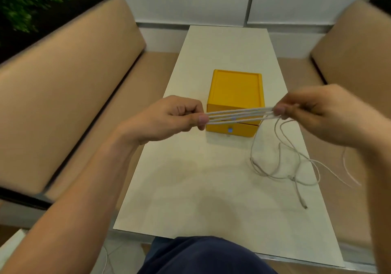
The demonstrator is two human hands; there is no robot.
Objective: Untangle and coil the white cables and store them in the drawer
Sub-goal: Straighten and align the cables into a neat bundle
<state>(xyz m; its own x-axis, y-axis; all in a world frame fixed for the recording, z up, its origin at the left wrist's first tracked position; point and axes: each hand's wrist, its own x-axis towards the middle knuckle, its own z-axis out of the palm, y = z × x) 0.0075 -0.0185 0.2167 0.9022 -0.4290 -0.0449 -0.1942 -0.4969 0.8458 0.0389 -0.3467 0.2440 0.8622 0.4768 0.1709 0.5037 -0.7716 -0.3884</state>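
Note:
Several strands of white cable (237, 114) stretch taut between my two hands, in front of a yellow drawer box (236, 96). My left hand (169, 119) pinches one end of the folded bundle between thumb and fingers. My right hand (313, 113) pinches the other end. From the right hand, loose cable (283, 168) hangs down and lies in tangled loops on the white table (190, 189), with a plug end (304, 206) near the right edge. The box's two drawers look closed, each with a small pale knob (230, 130).
Tan cushioned benches (63, 108) flank the narrow table on both sides. My dark trouser leg (201, 256) shows at the near edge. A thin white cord (105, 261) lies on the floor at the lower left.

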